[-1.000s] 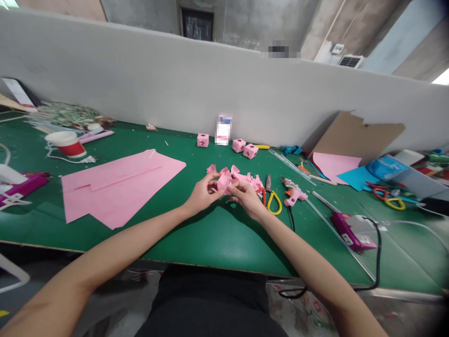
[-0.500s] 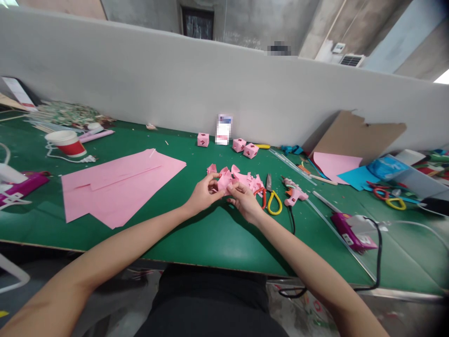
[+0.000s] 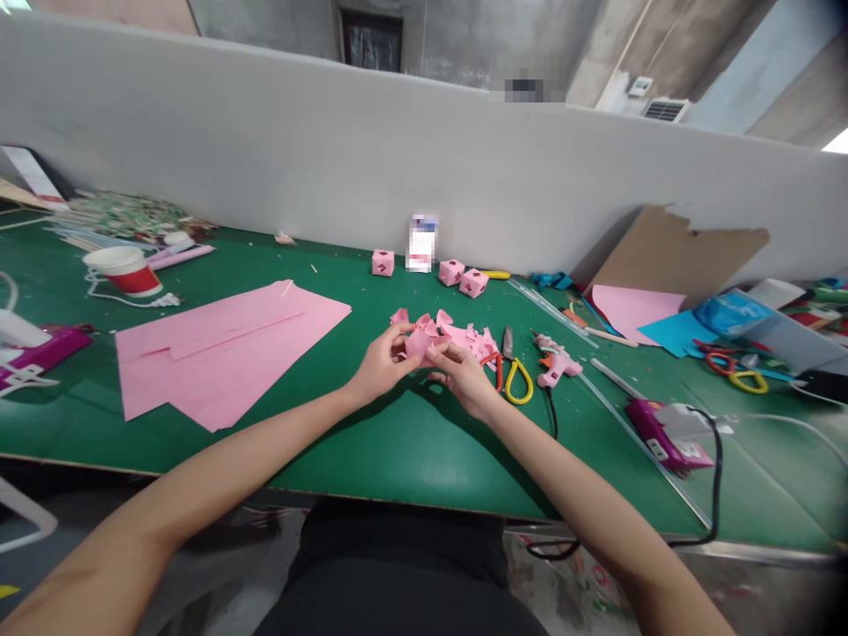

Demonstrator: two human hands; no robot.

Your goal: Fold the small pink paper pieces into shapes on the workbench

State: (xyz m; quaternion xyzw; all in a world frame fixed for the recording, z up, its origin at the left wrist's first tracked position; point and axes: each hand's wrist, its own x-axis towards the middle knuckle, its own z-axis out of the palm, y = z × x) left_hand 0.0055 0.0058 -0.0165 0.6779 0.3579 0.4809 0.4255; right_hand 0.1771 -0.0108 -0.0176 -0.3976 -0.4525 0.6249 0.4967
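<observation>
A small folded piece of pink paper (image 3: 419, 344) is pinched between both hands above the green table. My left hand (image 3: 384, 362) grips its left side with fingers curled; my right hand (image 3: 462, 375) holds its right edge between thumb and fingers. Just behind lie pink paper scraps (image 3: 473, 339), partly hidden by the hands. Close to my right hand are scissors (image 3: 517, 375) with red and yellow handles, and a pink glue gun (image 3: 557, 364) sits further right. Three pink paper cubes with cut-out holes, one of them a lone cube (image 3: 382, 262), stand toward the back.
Large pink paper sheets (image 3: 225, 362) cover the table's left part, near a red and white paper cup (image 3: 125, 269). On the right are a purple power strip (image 3: 669, 439), clear plastic strips, blue paper (image 3: 672, 334) and cardboard (image 3: 676, 256). A grey partition (image 3: 278, 150) rises behind.
The pink paper piece has turned slightly and shifted a little left and down between my fingers. Both hands keep nearly the same place; the other things are unmoved.
</observation>
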